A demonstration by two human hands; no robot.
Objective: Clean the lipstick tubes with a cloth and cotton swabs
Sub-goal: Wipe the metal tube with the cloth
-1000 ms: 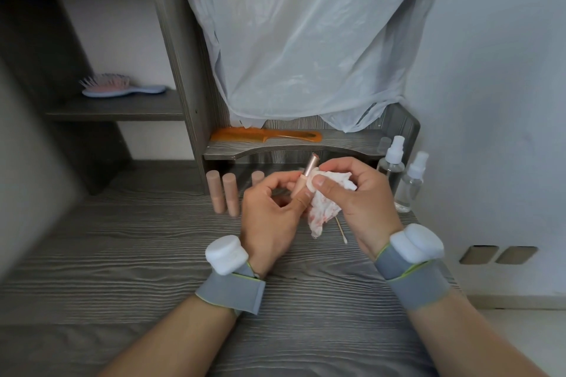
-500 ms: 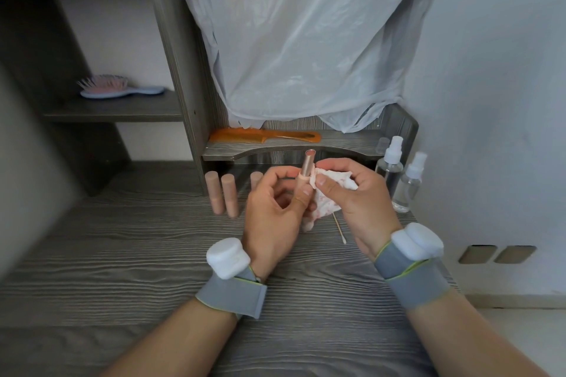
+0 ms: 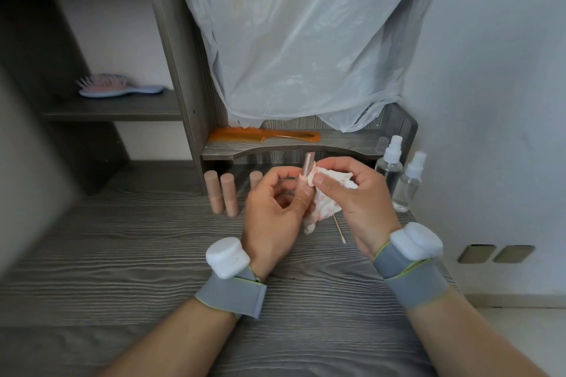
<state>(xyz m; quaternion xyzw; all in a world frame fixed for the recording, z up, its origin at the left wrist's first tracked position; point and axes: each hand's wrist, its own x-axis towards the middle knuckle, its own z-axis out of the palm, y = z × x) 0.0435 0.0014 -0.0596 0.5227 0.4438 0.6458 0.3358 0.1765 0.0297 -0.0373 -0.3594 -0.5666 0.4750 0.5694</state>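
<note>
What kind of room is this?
Probably a dressing or vanity corner at home: a hairbrush on the shelf, an orange comb, spray bottles and lipstick tubes standing on the desk.

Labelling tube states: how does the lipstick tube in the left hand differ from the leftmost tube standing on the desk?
The held tube shows a shiny metallic upper section, uncapped; the leftmost standing tube is matte pink-beige to its top.
The held tube is off the desk, gripped by the left hand, with the right hand holding the cloth against it; the leftmost standing tube rests on the desk untouched.
Shared: cylindrical, pink-beige body.
</note>
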